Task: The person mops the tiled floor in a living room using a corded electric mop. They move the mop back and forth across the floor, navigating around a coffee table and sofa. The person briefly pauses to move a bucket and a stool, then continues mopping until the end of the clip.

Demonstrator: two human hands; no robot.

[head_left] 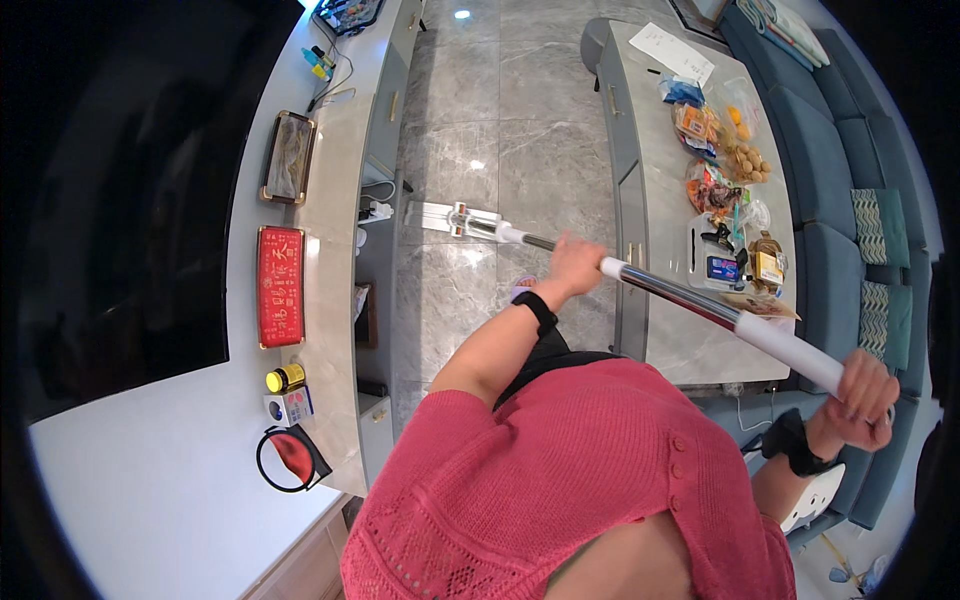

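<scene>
A flat mop with a chrome pole (675, 295) slants across the view in front of me. My left hand (579, 264) is closed around the lower part of the pole, just below a white collar. At the upper end, my right hand (868, 401) grips the tip of the white handle sleeve (791, 352). The flat mop head (427, 216) rests on the grey tiled floor (457, 307), close to the TV cabinet. Black bands circle both wrists.
On the left, the TV cabinet (334, 270) carries a red box (282, 287) and a yellow-capped jar (285, 378). A coffee table (675, 337) on the right bears bagged food and a plastic bin (697, 247). Behind it stands a blue sofa (810, 157). A slippered foot (525, 283) shows below my arm.
</scene>
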